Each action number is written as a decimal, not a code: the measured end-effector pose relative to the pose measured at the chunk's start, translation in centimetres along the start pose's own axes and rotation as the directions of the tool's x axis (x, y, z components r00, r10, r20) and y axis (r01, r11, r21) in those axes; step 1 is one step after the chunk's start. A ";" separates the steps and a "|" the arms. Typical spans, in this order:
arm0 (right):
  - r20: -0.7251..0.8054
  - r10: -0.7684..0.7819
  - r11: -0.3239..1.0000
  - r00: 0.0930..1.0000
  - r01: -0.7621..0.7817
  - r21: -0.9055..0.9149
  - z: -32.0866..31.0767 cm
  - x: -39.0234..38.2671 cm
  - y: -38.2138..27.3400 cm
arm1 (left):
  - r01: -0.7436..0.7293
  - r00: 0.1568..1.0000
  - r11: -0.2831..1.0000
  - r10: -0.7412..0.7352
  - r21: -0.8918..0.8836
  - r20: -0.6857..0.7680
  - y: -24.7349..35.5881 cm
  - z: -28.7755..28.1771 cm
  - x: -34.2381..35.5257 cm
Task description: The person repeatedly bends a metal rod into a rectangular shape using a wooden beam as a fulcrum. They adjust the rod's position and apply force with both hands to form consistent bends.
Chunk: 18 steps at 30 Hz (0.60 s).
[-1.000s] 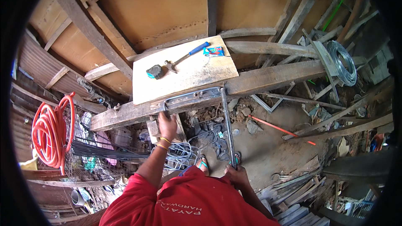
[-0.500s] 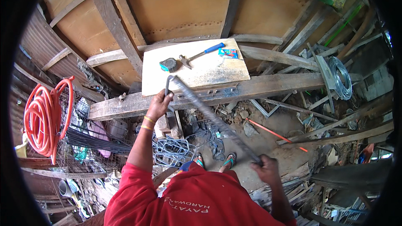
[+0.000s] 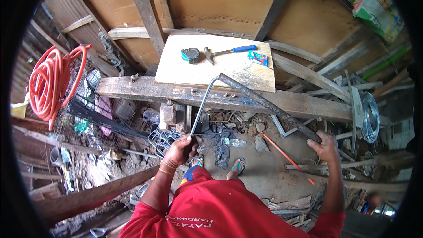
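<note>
My left hand (image 3: 183,150) is closed round a thin steel rod (image 3: 202,108), which rises to a bend beside the upper end of a long dark metal pipe (image 3: 269,107). My right hand (image 3: 321,145) grips the lower right end of that pipe, which slants across the timber beam (image 3: 119,87). Behind them, a pale board (image 3: 194,76) rests on the beam, carrying a black and teal tape measure (image 3: 190,56), a blue-handled claw hammer (image 3: 240,48) and a small blue packet (image 3: 257,58). Metal fittings (image 3: 192,91) show on the beam's face.
Coiled orange hose (image 3: 50,83) hangs left above a wire mesh (image 3: 92,123). Clear coil (image 3: 370,119) hangs right. Bent rods (image 3: 161,141), rubble (image 3: 262,145) and a red pipe (image 3: 286,156) lie below. Timber framing (image 3: 143,13) backs the board; loose planks (image 3: 88,194) surround my feet.
The pipe and rod have lifted off the beam. The pipe now slants further right with my right hand higher; my left hand has come back toward my body, and the view has shifted.
</note>
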State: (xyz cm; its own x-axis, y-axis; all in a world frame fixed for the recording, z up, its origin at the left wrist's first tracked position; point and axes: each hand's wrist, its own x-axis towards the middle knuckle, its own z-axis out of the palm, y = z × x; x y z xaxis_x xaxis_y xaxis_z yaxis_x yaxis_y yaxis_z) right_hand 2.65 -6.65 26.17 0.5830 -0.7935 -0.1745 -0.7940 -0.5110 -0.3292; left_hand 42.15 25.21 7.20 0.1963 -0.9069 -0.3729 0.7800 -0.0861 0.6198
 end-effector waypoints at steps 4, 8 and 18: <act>0.112 -0.103 0.983 0.988 0.119 -0.143 0.0 6.7 5.0 | 0.056 0.995 0.996 -0.062 -0.071 -0.081 -3.9 3.0 0.4; 0.024 -0.138 0.975 0.990 0.140 -0.174 1.1 12.4 11.4 | 0.010 0.950 0.993 -0.047 -0.120 -0.308 -9.0 5.9 2.7; -0.052 -0.019 0.932 0.998 -0.001 -0.363 0.4 19.9 23.7 | 0.093 0.885 0.953 -0.211 -0.288 -0.414 -15.0 7.4 7.5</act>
State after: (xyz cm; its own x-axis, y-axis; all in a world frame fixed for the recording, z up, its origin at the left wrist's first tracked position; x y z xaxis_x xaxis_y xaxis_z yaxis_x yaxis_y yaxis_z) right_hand -4.45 -34.44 14.53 0.5883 -0.7998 -0.1195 -0.8031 -0.5952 0.0300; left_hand 27.58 16.62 0.20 0.2553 -0.6138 -0.7470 0.9326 -0.0474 0.3577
